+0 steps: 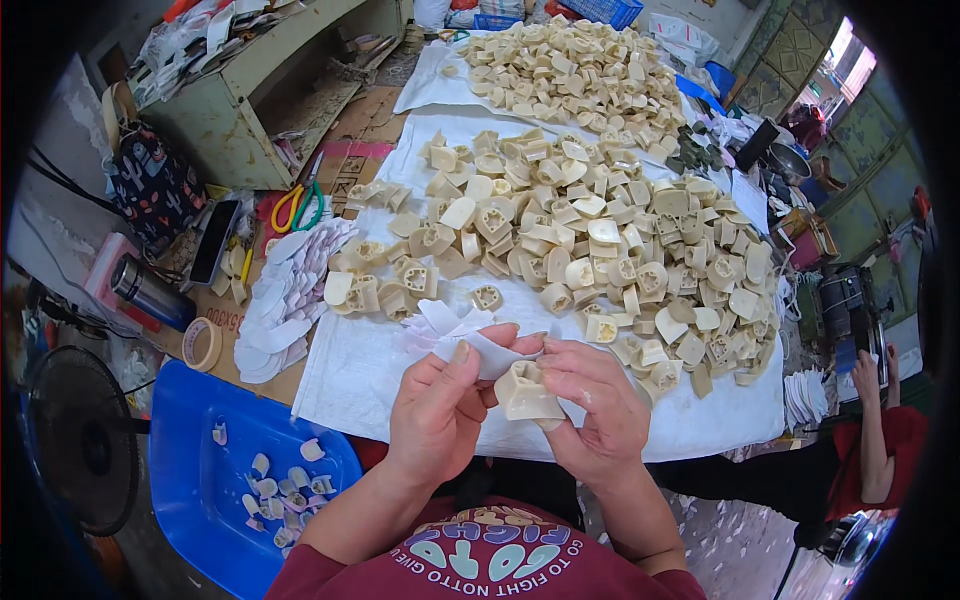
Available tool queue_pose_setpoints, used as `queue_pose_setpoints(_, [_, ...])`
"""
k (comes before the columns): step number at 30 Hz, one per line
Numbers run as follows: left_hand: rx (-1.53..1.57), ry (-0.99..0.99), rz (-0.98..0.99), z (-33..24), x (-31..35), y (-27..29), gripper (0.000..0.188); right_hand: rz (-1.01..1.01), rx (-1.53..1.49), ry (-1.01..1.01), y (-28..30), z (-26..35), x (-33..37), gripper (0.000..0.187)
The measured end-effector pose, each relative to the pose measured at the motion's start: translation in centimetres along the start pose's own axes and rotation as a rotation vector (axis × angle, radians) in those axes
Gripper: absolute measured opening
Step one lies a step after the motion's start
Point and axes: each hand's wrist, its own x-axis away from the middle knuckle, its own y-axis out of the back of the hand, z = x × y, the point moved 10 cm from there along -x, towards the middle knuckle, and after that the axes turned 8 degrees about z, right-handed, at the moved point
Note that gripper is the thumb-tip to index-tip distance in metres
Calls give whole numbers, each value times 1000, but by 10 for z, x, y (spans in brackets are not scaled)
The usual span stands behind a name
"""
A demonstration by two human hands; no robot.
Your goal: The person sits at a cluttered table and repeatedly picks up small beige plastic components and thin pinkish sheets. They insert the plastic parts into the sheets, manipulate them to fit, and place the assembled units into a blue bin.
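In front of my body both hands are raised over the near edge of the white-covered table [365, 380]. My left hand [437, 408] pinches a thin white cut piece [494, 358] between thumb and fingers. Between the fingers of my right hand [600, 412] is a beige shoe heel [526, 394], its hollow side partly showing. The white piece lies close to the heel's top; I cannot tell whether they touch. Just beyond my left hand is a small stack of similar white pieces [440, 320]. A large heap of beige heels [590, 225] spreads over the cloth.
Left of the cloth lie fanned white pieces [285, 290], scissors [298, 205], a tape roll [202, 344] and a dark flask [152, 293]. Below them, a blue bin [185, 440] holds several covered heels, beside a fan [85, 440]. Another person [870, 440] works at the right.
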Motion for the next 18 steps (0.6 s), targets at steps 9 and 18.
queue_pose_setpoints(9, [38,5,8,2,0,-5,36,12,119,9,1,3,-4,35])
queue_pose_setpoints(18, [-292,-4,-49,-2,0,17,25,201,432,-71,-5,0,-15,32])
